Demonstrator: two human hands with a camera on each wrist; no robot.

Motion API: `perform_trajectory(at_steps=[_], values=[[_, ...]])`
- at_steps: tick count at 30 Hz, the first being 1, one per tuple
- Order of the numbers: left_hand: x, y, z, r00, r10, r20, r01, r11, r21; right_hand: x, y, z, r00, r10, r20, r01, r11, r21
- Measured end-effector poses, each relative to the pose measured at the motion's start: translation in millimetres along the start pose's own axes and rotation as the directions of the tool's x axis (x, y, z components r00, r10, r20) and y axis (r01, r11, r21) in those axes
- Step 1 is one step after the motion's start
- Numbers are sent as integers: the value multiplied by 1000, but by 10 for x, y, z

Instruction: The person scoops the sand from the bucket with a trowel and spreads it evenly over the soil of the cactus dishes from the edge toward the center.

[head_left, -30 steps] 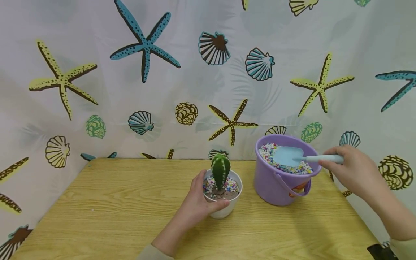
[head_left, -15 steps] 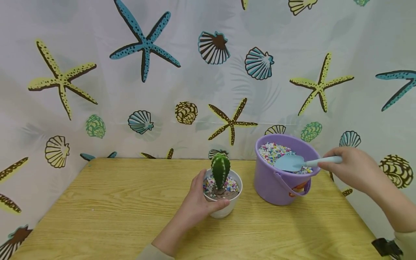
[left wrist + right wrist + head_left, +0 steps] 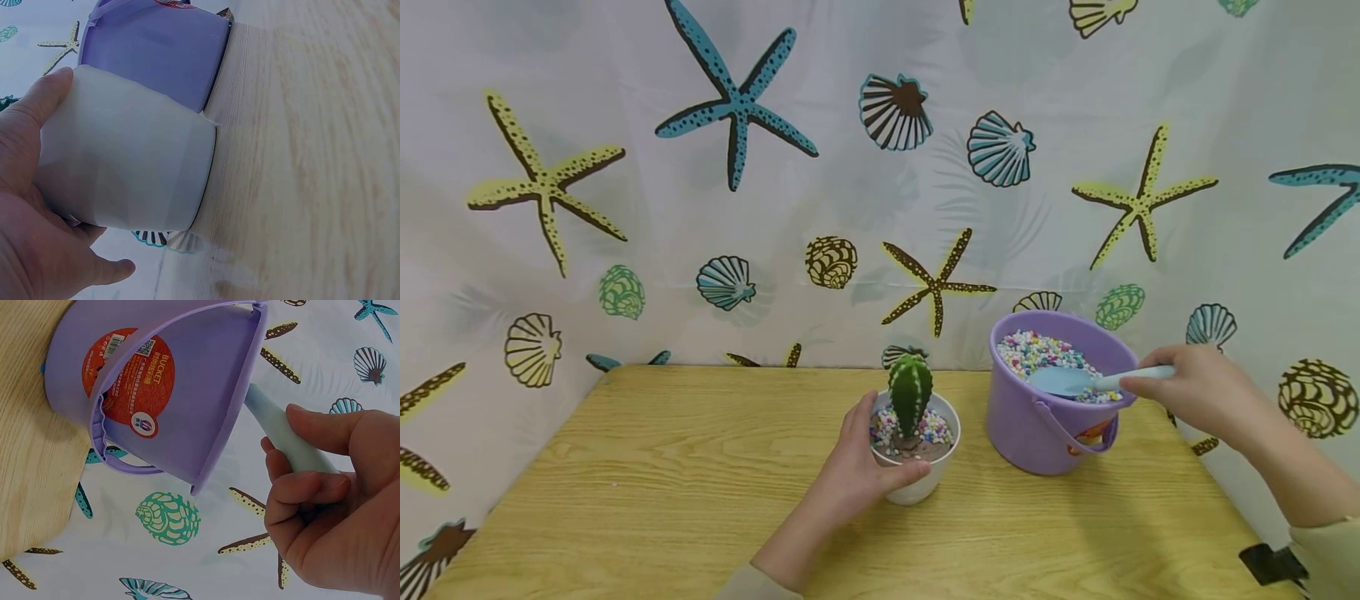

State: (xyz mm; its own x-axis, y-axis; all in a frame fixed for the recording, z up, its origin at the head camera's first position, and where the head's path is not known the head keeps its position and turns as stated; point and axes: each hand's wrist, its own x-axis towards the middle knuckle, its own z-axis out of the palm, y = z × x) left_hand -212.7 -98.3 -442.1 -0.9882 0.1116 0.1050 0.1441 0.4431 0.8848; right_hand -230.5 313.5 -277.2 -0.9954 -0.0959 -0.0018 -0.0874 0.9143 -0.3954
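Just left of the purple bucket (image 3: 1026,427), the left hand (image 3: 855,467) grips the upright white pot (image 3: 128,150). At the bucket's right, and nearer it, the right hand (image 3: 1208,389) grips the blue scoop (image 3: 1108,382), long axis running leftward to the beads (image 3: 1040,353) inside.

Bucket (image 3: 1030,429): smooth plastic catches a soft gloss around a flat, smooth sticker (image 3: 150,387).
Scoop (image 3: 1058,381): matt plastic, smooth to the eye.
Pot (image 3: 125,150): smooth and plastic-looking, with a dull satin finish.
Tabletop (image 3: 662,467): wood-grained, smooth, faintly shiny.
Backdrop (image 3: 820,192): cloth-like, lightly creased.
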Motion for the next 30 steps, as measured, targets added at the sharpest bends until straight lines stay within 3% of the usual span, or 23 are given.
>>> perform_trajectory(at_steps=[15,30], values=[[11,-14,13,1000,6,-2,-6,1000,-1,77,12,142,1000,-5,-30,6,1000,25],[8,-12,12,1000,7,-3,-7,1000,-9,112,-152,396,996,5,-93,4,995,100]])
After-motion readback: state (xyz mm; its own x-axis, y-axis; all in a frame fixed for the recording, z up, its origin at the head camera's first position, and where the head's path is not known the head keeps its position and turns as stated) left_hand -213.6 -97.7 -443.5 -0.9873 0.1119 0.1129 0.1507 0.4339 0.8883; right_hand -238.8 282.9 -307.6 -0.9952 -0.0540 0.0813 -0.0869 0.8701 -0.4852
